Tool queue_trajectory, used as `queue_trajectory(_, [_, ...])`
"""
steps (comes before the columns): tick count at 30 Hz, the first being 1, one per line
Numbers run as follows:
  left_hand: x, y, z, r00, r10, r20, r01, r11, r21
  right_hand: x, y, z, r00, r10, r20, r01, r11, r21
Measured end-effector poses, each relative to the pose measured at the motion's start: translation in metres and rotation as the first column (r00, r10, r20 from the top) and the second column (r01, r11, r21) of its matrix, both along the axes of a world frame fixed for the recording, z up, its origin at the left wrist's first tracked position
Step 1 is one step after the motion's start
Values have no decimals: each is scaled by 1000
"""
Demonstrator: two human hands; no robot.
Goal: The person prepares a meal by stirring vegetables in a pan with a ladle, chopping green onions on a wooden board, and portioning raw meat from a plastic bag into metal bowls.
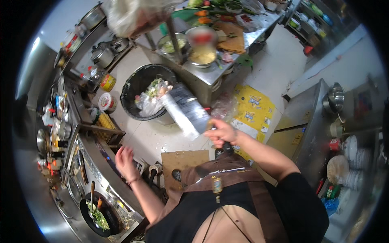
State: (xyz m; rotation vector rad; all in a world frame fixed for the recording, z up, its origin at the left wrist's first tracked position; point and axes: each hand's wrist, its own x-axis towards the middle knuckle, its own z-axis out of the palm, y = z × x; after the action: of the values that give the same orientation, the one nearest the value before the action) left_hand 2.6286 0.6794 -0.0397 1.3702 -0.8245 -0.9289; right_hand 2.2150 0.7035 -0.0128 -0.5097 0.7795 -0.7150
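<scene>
My right hand (222, 133) is shut around the dark handle of a broad Chinese cleaver (188, 111). The cleaver's blade, part dark and part bright metal, points up and left above the floor. Beyond its tip stands a black-lined waste bin (126, 100) holding vegetable scraps (156, 91) and crumpled clear plastic. My left hand (125, 162) is empty, slightly blurred, with its fingers somewhat apart beside the edge of the stove counter (104, 170). Below and left of that hand, a black wok (111, 223) holds green vegetables and a wooden-handled utensil.
A steel worktable (209, 74) carries bowls, vegetables and a wooden cutting board (232, 36). A hanging plastic bag (133, 18) hides part of it. Flattened yellow cardboard (253, 104) and brown cardboard (185, 158) lie on the floor. Oil bottles (106, 82) stand left. A steel cabinet (291, 133) borders the right.
</scene>
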Motion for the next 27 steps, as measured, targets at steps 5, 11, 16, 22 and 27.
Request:
queue_trajectory(5, [-251,-121,0,768,-594,239,619,784,-38,-164,33,4,893,-441,-87,439,897,-40])
queue_trajectory(11, [-434,-289,20,422,-468,777,739,674,4,-282,6,-7,726,-680,-102,683,731,-16])
queue_trajectory(16, [-564,-472,-6,366,-501,785,702,702,120,-384,-40,-39,684,-687,-247,714,699,33])
queue_trajectory(22, [-770,-595,-114,442,-246,863,299,947,118,-511,-146,-63,674,-580,-457,685,723,92])
queue_trajectory(27, [-777,-661,-130,342,-412,845,40,904,425,-571,-236,-36,771,-409,-488,531,836,139])
